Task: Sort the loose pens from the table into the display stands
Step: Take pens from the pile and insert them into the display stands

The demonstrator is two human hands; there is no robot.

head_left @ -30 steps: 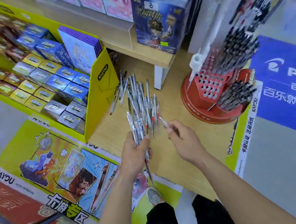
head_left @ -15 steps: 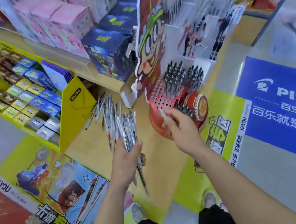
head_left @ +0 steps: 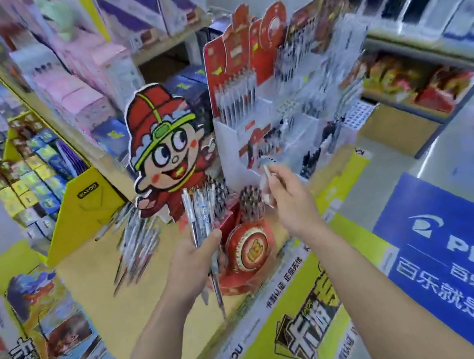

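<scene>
Fingers (head_left: 276,184) of the right hand (head_left: 294,204) pinch one pen (head_left: 266,171) near the white tiered stand (head_left: 232,149) at centre frame, likely to slot it. The left hand (head_left: 191,262) grips a bundle of pens (head_left: 200,213) as ready stock; loose pens (head_left: 137,244) lie on the bench (head_left: 90,280), centre left.

Heavy motion blur: the loose pens (head_left: 137,244) on the table (head_left: 89,274) near its left edge smear into streaks, count unreadable. The left hand (head_left: 191,261) covers the middle of its pen bundle (head_left: 200,213) and part of the red round stand (head_left: 250,253). The right hand (head_left: 290,202) hides most of its single pen (head_left: 267,174). The bottom edge cuts off both forearms (head_left: 150,348).
</scene>
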